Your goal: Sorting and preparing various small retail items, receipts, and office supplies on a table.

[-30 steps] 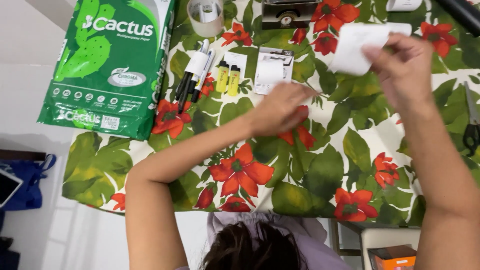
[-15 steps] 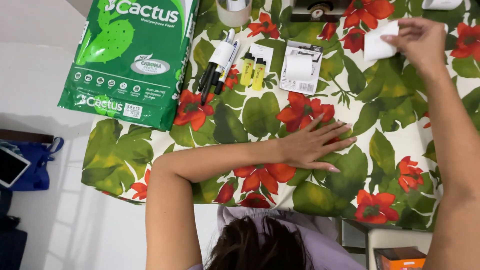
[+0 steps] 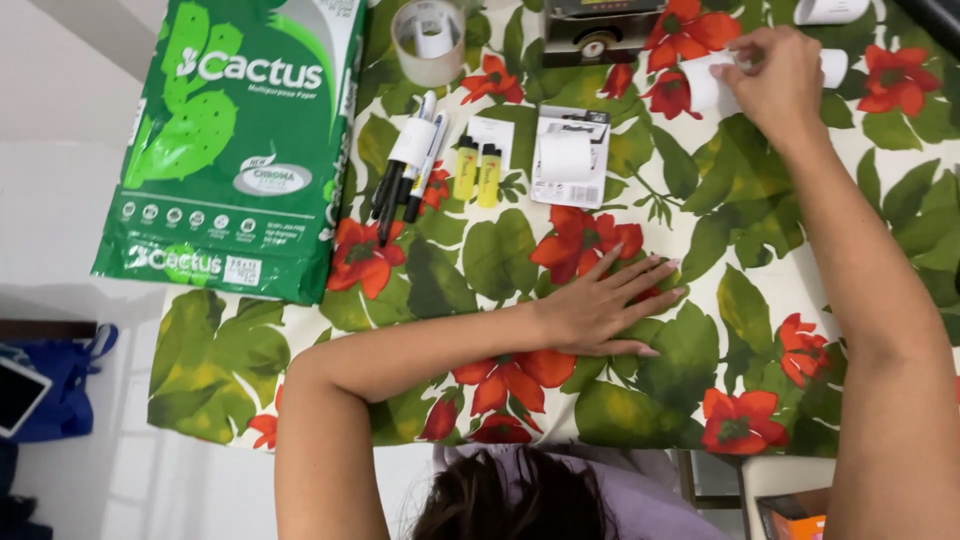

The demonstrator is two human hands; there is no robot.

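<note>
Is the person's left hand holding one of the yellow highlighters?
No, the left hand lies flat and empty on the flowered tablecloth, apart from the highlighters.

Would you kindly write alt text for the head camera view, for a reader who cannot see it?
A person's right hand holds a white paper roll while the left hand rests flat on a floral tablecloth. Nearby lie a green ream of paper, pens, two yellow highlighters and a tape roll.

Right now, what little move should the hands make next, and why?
Probably the right hand should bring the white paper it holds back toward the left hand, which lies flat and free on the flowered tablecloth, away from the crowded far edge.
</note>
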